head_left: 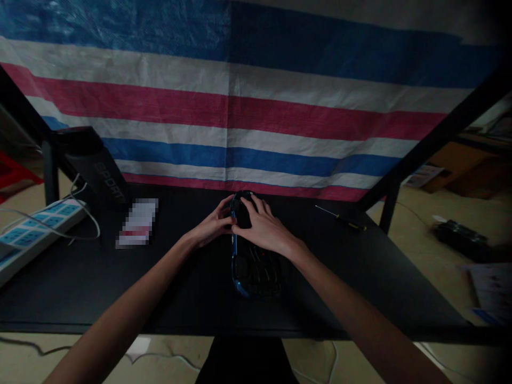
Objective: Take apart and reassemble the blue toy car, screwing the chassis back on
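A long black object with a shiny blue rim, which looks like a toy car with its underside up [241, 274], lies on the black table. Thin lines like wires and a small red spot show on its near half. My left hand [216, 221] grips its far left edge, fingers curled along the rim. Across the top of the far half rests my right hand [266, 226], fingers bent over it and the thumb at the left edge, close to my left fingers. What lies beneath the right palm is hidden.
A screwdriver [347, 221] lies to the right on the black table [192, 304]. At left are a white power strip [40, 229] with cables, a dark SPORT bottle or box [98, 168] and a blurred-out card or phone [138, 223]. A striped tarp [280, 117] hangs behind.
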The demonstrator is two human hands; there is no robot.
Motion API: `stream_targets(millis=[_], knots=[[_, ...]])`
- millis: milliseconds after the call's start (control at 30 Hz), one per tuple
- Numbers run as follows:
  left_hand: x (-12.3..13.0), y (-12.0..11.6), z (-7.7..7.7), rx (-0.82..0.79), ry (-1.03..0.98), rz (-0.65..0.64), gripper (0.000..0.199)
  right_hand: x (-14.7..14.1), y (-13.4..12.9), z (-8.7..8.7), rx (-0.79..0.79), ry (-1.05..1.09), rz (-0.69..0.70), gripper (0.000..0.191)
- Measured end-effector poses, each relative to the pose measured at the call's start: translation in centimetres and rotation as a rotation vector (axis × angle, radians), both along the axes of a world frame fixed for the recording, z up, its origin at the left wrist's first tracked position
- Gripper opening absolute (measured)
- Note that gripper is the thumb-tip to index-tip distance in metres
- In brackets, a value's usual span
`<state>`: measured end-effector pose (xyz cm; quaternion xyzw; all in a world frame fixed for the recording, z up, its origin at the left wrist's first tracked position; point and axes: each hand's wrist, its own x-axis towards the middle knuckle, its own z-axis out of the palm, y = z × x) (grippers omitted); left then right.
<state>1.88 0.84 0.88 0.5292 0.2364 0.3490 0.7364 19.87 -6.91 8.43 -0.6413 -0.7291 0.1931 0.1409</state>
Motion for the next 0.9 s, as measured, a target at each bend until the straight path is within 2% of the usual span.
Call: stream_targets(millis=[167,433,600,733,833,900], knots=[[0.0,0.0,0.4,0.054,0.062,0.031,0.086,0.5,0.3,0.3,0.065,0.033,0.001,0.088],[0.0,-0.5,1.4,0.02,0.096,0.053,0.084,2.7,0.2,2.0,0.117,0.116,0.005,0.079],[-0.1,-0.4,1.4,0.005,0.113,0.076,0.084,5.4,0.0,3.4,0.155,0.288,-0.012,0.052],[-0.3,-0.1,0.9,-0.003,0.116,0.07,0.083,8.2,-0.5,4.3,0.118,0.409,-0.004,0.029],[-0.4,0.2,0.8,-0.011,0.109,0.064,0.083,10.6,-1.1,4.1,0.089,0.483,-0.02,0.021],[-0.5,0.3,1.0,-0.01,0.1,0.066,0.083,12.1,-1.7,3.4,0.02,0.586,-0.049,0.023]])
